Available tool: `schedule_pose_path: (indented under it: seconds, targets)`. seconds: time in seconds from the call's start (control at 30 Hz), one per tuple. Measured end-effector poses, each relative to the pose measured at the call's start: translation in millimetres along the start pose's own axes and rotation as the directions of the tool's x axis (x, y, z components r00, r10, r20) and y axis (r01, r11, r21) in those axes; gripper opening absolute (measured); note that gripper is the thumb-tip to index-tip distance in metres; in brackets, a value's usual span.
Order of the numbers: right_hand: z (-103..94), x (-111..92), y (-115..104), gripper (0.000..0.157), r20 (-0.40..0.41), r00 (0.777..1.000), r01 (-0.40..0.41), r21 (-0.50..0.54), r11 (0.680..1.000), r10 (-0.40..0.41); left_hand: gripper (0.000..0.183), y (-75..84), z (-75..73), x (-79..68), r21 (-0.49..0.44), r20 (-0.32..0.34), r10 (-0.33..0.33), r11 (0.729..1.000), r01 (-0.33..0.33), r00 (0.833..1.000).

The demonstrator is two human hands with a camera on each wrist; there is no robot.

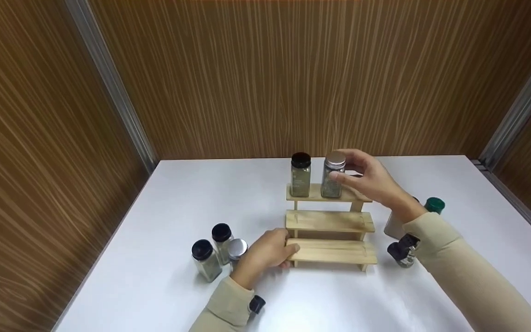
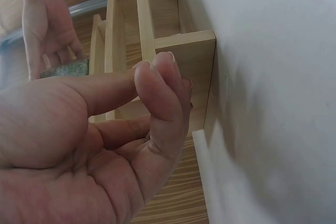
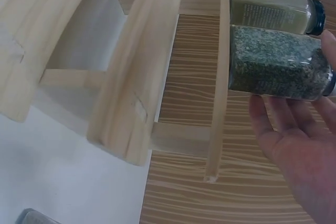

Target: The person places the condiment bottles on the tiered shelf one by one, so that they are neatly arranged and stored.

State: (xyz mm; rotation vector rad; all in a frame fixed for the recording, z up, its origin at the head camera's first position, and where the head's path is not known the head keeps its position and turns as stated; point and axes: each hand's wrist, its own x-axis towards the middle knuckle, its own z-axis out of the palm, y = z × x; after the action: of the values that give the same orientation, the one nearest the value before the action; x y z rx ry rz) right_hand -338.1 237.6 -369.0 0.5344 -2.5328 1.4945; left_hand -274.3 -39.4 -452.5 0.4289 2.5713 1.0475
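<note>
A three-step wooden shelf rack [image 1: 330,220] stands on the white table. My left hand [image 1: 268,251] grips the left end of its lowest step, thumb on top; the left wrist view shows the fingers at the board's edge [image 2: 181,40]. On the top step, my right hand [image 1: 369,177] holds a silver-capped spice jar [image 1: 331,186] upright between thumb and fingers. In the right wrist view this jar [image 3: 278,61] contains green-grey flakes, and its base meets the top board. Left of it on the same step stands a black-capped spice jar [image 1: 300,177].
Left of the rack stand two black-capped jars [image 1: 208,265] [image 1: 222,240] and a silver-capped jar [image 1: 237,249], partly behind the left arm. At right, a green-capped jar [image 1: 434,205] and another jar [image 1: 393,228] are partly hidden by the right arm. Wood-grain panels [image 1: 265,83] enclose the table.
</note>
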Motion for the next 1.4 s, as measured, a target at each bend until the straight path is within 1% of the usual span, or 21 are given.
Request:
schedule_pose_path:
  seconds: [0.13,0.23,0.33,0.4,0.53,0.7,0.9,1.03,1.1,1.27,1.4]
  targets:
    - [-9.3,-9,1,0.063,-0.015,1.000,0.003,0.022,1.000,-0.002,0.019,-0.7,0.1,0.6,-0.001,0.000,0.007,1.000,-0.007,1.000]
    - [-19.2,-20,3,0.060,-0.037,0.999,0.027,0.018,0.999,-0.026,0.018,-1.9,3.0,-0.5,-0.007,0.003,0.001,1.000,-0.001,1.000]
    - [-32.7,-33,6,0.055,-0.063,0.996,0.064,-0.024,0.998,-0.065,0.018,-2.0,5.1,-1.6,-0.021,0.007,-0.005,1.000,0.005,1.000]
    - [-42.8,-42,8,0.052,-0.086,0.994,0.066,-0.072,0.995,-0.072,0.018,-2.2,4.8,-2.1,-0.025,0.008,-0.005,1.000,0.005,1.000]
    - [-64.0,-58,12,0.049,-0.142,0.989,0.013,-0.143,0.990,-0.034,0.019,-4.7,1.5,-2.5,-0.015,0.010,0.002,1.000,-0.002,1.000]
    - [-87.2,-75,25,0.048,-0.217,0.976,-0.052,-0.158,0.986,0.017,0.020,-9.1,-3.9,-2.8,-0.017,0.016,0.007,1.000,-0.006,1.000]
    - [-110.0,-92,46,0.048,-0.278,0.960,-0.077,-0.143,0.987,0.034,0.020,-11.9,-9.6,-2.5,-0.021,0.010,0.014,1.000,-0.014,1.000]
    - [-116.3,-102,63,0.050,-0.313,0.946,-0.129,-0.136,0.982,0.081,0.019,-12.2,-9.2,-3.0,-0.032,0.011,0.021,0.999,-0.020,1.000]
    - [-117.2,-107,74,0.052,-0.316,0.943,-0.151,-0.137,0.979,0.101,0.019,-12.3,-8.7,-3.2,-0.031,0.012,0.020,0.999,-0.020,1.000]
    - [-116.9,-122,103,0.057,-0.295,0.945,-0.192,-0.148,0.970,0.142,0.021,-11.9,-7.4,-4.0,-0.007,0.009,0.018,1.000,-0.018,1.000]
    - [-116.8,-132,119,0.060,-0.260,0.948,-0.227,-0.155,0.961,0.182,0.019,-11.8,-6.5,-4.4,0.000,0.014,0.011,1.000,-0.011,1.000]
